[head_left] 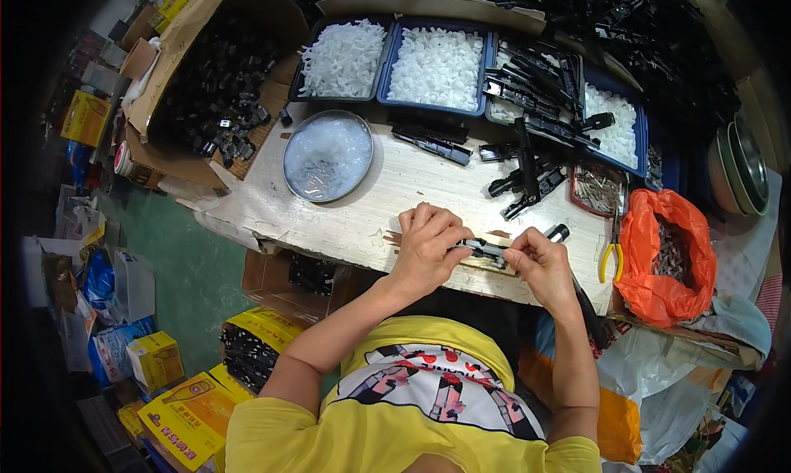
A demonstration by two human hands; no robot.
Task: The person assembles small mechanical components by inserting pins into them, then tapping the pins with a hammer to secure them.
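The head view shows, from the left, a cardboard box of small black parts (216, 86), a round metal dish of clear pieces (327, 156) and blue trays of white plastic parts (437, 65) at the back of the wooden bench (371, 213). At the near edge the left hand (427, 246) is closed over one end of a slim black plastic piece (486, 249), while the right hand (540, 259) pinches the other end, so it sits just above the bench between both hands. This looks like a fitting step on that piece, which seems to call for steady fingers and fine alignment; yellow-handled pliers (610, 259) and an orange bag of metal pins (667, 255) lie to the right.
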